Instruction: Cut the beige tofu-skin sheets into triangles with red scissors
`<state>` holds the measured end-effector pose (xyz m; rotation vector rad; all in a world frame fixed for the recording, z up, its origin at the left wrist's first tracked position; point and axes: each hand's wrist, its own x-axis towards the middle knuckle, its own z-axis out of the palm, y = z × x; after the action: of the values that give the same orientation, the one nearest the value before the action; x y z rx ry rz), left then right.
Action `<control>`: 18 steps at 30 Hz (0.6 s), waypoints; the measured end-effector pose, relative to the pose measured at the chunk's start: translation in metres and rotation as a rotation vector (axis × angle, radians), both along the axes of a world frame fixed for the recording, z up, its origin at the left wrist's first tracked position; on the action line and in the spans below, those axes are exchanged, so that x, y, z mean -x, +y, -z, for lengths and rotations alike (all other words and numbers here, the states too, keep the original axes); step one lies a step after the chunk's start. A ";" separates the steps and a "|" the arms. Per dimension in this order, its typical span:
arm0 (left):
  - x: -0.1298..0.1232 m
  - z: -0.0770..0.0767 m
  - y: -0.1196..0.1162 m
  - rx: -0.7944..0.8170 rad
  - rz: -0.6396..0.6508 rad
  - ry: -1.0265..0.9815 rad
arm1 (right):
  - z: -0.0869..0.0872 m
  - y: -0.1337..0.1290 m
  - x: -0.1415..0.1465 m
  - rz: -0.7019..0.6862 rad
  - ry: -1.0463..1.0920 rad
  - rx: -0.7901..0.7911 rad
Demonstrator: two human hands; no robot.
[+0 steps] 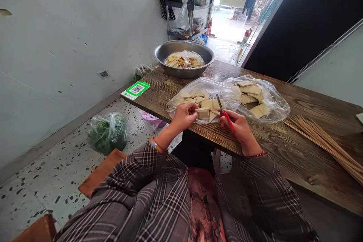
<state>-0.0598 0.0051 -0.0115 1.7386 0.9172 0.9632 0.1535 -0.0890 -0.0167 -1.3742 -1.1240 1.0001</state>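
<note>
My left hand (185,116) pinches a pale tofu sheet piece (202,112) at the table's near edge. To its right, my right hand (236,124) is closed round the red handles of a pair of scissors (222,106), whose blades point up and away. Beneath and behind both hands, a clear plastic bag (208,85) lies spread out with a pile of cut tofu sheets (195,96) on it. A second plastic bag (279,103) with more tofu pieces (253,91) lies just to the right.
A steel basin (184,72) holding bagged skewered food stands at the table's (286,151) far end. Bamboo sticks (326,141) lie at the right, a green QR card (136,89) at the left corner. On the floor are a bag of greens (107,132) and a pink basin (152,119).
</note>
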 end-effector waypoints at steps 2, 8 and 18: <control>0.003 -0.004 0.002 0.181 -0.038 -0.223 | -0.002 -0.004 0.002 -0.034 0.027 0.004; 0.013 -0.023 0.002 0.603 -0.085 -0.627 | -0.018 -0.019 0.021 -0.182 0.020 0.024; 0.009 -0.037 -0.009 0.708 -0.053 -0.745 | -0.028 -0.024 0.036 -0.259 -0.092 0.122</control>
<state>-0.0691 -0.0038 0.0251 0.6756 0.6769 1.0387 0.1171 -0.1135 0.0117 -1.4071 -1.3533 1.2178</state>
